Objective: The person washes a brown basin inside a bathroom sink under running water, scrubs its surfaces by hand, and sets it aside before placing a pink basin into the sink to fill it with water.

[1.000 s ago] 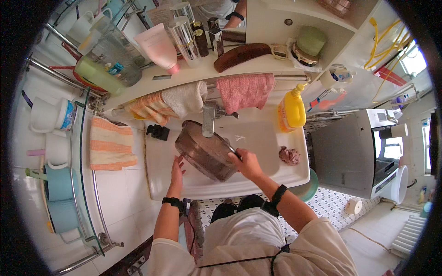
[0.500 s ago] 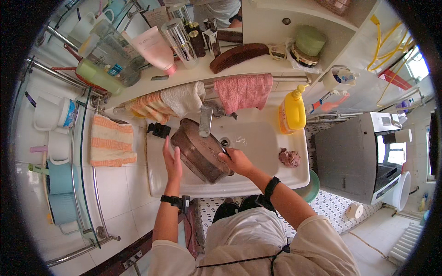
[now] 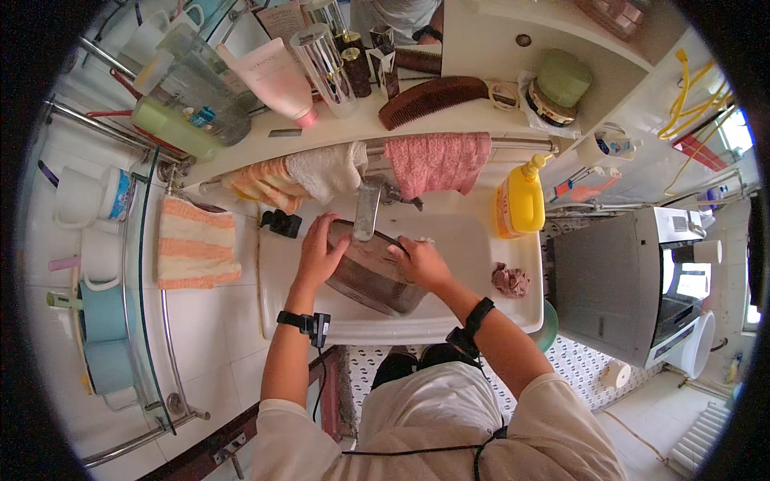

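Note:
A brown, worn-looking pot is tilted in the white sink, beneath the metal faucet. My left hand grips its left rim, thumb and fingers on either side of the wall. At the right end, my right hand holds the rim, fingers curled over it. A small pale bit shows beside the right fingers, too small to name. Much of the pot's inside is hidden from here.
A yellow pump bottle stands on the sink's right side, with a crumpled brownish cloth nearer. A black object sits at the left corner. Towels, including a pink towel, hang behind the faucet. A grey washing machine is right.
My left hand has moved from an open palm beside the pot to a grip on its rim. The pot has turned and shifted right, and the right hand has moved along with it.

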The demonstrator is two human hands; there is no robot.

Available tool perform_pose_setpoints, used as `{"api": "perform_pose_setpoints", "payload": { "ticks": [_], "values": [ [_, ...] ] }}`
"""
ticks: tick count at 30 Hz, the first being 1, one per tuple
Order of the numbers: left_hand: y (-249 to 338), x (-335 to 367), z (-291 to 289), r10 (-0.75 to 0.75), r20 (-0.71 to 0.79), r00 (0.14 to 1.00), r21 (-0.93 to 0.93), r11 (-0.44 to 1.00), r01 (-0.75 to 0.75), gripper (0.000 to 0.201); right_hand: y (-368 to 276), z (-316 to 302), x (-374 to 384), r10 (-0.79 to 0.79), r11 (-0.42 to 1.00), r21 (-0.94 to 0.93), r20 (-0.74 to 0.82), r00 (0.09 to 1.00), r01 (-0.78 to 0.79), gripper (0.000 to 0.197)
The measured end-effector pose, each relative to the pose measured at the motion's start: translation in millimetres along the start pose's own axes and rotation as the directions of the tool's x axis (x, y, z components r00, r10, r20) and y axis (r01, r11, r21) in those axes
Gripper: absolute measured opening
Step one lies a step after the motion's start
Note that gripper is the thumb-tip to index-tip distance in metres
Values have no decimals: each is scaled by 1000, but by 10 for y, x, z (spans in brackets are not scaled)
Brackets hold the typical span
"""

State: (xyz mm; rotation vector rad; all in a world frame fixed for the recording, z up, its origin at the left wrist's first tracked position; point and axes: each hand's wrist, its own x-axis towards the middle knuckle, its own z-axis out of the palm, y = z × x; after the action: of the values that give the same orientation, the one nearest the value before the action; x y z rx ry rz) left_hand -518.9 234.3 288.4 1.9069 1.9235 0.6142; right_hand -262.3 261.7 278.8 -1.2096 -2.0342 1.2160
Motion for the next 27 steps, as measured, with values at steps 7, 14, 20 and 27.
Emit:
{"api": "perform_pose_setpoints", "payload": {
  "ticks": [7, 14, 20, 27],
  "values": [
    [41, -151, 213, -53, -153, 987, -306, 952, 3, 53, -74, -324, 129, -95, 967, -234, 31, 995, 100, 43],
    [-1, -307, 563, -192, -52, 980, -603, 788, 122, 50, -164, -479, 181, -201, 873, -444, 46, 978, 200, 35],
    [-11, -561, 731, -64, -48, 997, -556, 831, 26, 58, -174, -487, -117, -285, 826, -470, 130, 950, 312, 35],
    [116, -791, 699, -437, 477, 763, -779, 192, 597, 63, -158, -164, -567, -530, 610, -561, 236, 815, 560, 31]
  ]
}}
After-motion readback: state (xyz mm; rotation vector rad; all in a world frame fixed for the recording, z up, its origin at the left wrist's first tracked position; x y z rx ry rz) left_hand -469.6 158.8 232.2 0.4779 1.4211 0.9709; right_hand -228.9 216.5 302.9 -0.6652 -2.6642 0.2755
